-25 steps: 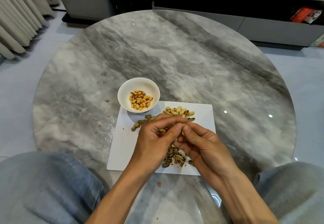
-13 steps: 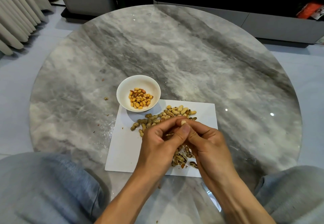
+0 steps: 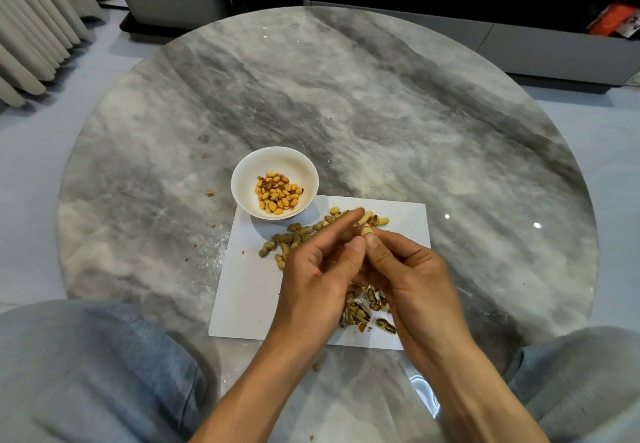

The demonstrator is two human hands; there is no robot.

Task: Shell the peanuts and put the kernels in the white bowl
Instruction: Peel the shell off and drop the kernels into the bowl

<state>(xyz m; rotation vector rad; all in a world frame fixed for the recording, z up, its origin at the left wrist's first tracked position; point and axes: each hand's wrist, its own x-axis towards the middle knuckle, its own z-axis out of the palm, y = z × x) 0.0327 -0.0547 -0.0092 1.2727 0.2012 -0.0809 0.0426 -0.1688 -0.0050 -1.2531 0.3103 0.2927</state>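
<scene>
Both hands meet over the white sheet of paper (image 3: 249, 290) on the round marble worktop (image 3: 381, 113). The right hand (image 3: 412, 276) pinches a pale peanut kernel (image 3: 366, 231) between its thumb and the tip of its forefinger, the kernel poking up just above the nails; its other fingers are curled underneath. The left hand (image 3: 311, 269) lies just beside it, thumb tip touching the right thumb close under the kernel. Its forefinger is stretched out straight toward the far right, above the pile of peanuts, and the remaining fingers are loosely bent; whether they hold a piece of shell between the two palms I cannot tell, since that spot is hidden.

The unshelled peanuts (image 3: 294, 234) lie in a loose band on the far part of the paper, running from the left of the hands to just beyond the fingertips. Empty shells (image 3: 363, 311) are heaped on the near right part of the paper, partly under the right hand.

The white bowl (image 3: 242, 179) stands at the far left corner of the paper, its base overlapping that corner, just beyond the peanuts. It holds a small heap of yellow-orange kernels (image 3: 277, 193) at its bottom. A few crumbs of shell are scattered on the worktop to the left of the bowl.
</scene>
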